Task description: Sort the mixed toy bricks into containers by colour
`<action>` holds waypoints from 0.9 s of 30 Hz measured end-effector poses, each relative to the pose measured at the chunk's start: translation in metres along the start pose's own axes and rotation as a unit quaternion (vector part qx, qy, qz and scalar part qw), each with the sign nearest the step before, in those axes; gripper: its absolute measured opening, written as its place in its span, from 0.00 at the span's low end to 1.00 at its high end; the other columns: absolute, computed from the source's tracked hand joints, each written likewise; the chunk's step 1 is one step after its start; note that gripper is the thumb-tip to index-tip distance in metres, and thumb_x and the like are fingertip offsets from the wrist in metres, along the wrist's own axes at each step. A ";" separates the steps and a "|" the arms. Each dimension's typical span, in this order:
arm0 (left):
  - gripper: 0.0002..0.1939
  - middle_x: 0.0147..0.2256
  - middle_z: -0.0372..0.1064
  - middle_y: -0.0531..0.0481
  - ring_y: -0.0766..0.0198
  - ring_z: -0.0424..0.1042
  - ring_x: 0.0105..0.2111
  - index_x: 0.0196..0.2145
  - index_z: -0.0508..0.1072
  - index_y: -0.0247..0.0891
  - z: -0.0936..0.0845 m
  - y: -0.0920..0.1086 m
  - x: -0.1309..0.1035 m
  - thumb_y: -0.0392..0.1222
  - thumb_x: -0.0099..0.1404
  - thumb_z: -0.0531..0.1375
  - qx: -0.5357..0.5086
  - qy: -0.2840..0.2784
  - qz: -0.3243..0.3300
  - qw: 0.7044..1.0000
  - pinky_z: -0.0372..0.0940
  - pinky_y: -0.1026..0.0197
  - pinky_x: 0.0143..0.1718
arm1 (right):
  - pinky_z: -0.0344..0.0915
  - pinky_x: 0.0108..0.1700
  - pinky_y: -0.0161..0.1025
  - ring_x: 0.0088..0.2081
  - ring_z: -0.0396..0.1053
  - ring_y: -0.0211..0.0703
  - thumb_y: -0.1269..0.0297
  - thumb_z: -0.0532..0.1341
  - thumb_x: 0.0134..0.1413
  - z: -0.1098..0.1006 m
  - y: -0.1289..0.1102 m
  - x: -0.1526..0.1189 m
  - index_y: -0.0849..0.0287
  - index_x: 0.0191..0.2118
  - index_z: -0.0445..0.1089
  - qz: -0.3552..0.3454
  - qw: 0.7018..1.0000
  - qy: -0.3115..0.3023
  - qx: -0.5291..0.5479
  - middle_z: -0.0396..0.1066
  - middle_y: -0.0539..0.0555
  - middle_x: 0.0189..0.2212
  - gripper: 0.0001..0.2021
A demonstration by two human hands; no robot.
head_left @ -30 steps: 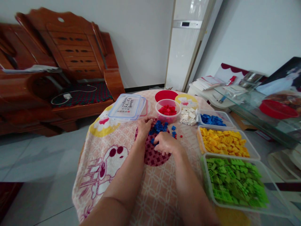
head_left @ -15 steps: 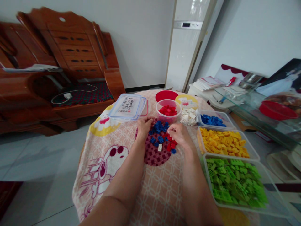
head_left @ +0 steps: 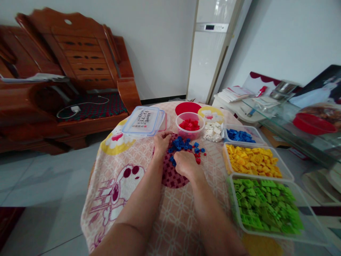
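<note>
The right hand [head_left: 185, 163] is curled narrow at the blue blocks [head_left: 179, 143]; whether anything is gripped cannot be told. The left hand [head_left: 162, 141] is laid beside their pile, fingers extended, its hold likewise unclear. Small red pieces [head_left: 197, 155] are scattered near the right hand. Farther back on the surface [head_left: 176, 213], red blocks [head_left: 189, 124] are contained in a bowl [head_left: 189, 135], beside white blocks [head_left: 212, 131].

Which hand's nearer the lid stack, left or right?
Left. The left hand is just off the near right corner of the lid stack; the right hand is farther off, to the right and lower in the picture.
</note>
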State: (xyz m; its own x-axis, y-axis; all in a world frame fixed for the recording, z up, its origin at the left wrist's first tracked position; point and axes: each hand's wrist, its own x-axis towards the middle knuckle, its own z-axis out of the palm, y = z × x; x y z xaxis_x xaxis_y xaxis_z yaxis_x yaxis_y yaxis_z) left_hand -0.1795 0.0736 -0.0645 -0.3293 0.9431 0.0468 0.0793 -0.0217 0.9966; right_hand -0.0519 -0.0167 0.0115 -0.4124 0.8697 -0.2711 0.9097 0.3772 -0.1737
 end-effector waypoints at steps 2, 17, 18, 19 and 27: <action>0.13 0.34 0.82 0.47 0.61 0.79 0.33 0.40 0.82 0.35 -0.001 -0.002 0.001 0.38 0.57 0.63 0.052 -0.031 0.036 0.998 0.73 0.63 0.35 | 0.70 0.49 0.42 0.51 0.77 0.54 0.76 0.58 0.57 -0.001 0.002 -0.001 0.63 0.50 0.78 -0.008 1.000 0.010 0.002 0.79 0.67 0.46 0.17; 0.18 0.46 0.82 0.46 0.54 0.79 0.48 0.43 0.84 0.39 -0.003 0.005 -0.001 0.30 0.64 0.57 0.236 -0.090 0.103 0.962 0.71 0.53 0.55 | 0.69 0.27 0.35 0.24 0.75 0.43 0.65 0.60 0.48 0.008 0.084 0.009 0.59 0.36 0.79 0.117 0.839 0.298 0.440 0.76 0.51 0.22 0.11; 0.18 0.46 0.82 0.46 0.55 0.79 0.48 0.44 0.84 0.39 -0.003 0.005 -0.001 0.30 0.64 0.57 0.240 -0.092 0.105 0.961 0.71 0.54 0.55 | 0.69 0.26 0.36 0.24 0.75 0.43 0.64 0.60 0.47 0.009 0.087 0.010 0.59 0.36 0.78 0.130 0.813 0.323 0.466 0.75 0.50 0.21 0.12; 0.18 0.46 0.82 0.46 0.55 0.79 0.48 0.44 0.84 0.39 -0.002 0.004 -0.001 0.30 0.64 0.57 0.243 -0.093 0.106 0.960 0.71 0.54 0.55 | 0.69 0.24 0.36 0.23 0.75 0.44 0.62 0.60 0.46 0.010 0.090 0.012 0.60 0.36 0.78 0.141 0.787 0.348 0.490 0.73 0.50 0.20 0.12; 0.14 0.42 0.83 0.47 0.57 0.80 0.42 0.43 0.84 0.38 0.003 -0.002 -0.001 0.33 0.63 0.60 0.242 -0.121 0.112 0.956 0.72 0.56 0.51 | 0.79 0.36 0.45 0.34 0.79 0.48 0.57 0.65 0.43 0.022 0.105 0.032 0.64 0.48 0.75 0.132 0.562 0.521 0.629 0.76 0.52 0.29 0.25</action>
State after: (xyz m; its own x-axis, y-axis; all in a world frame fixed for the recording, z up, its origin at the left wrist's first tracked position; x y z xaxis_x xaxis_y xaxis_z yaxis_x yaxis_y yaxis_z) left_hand -0.1760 0.0740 -0.0665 -0.0301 0.9832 0.1801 0.5683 -0.1314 0.8123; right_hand 0.0296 0.0437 -0.0361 0.5774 0.8037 0.1435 -0.0914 0.2383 -0.9669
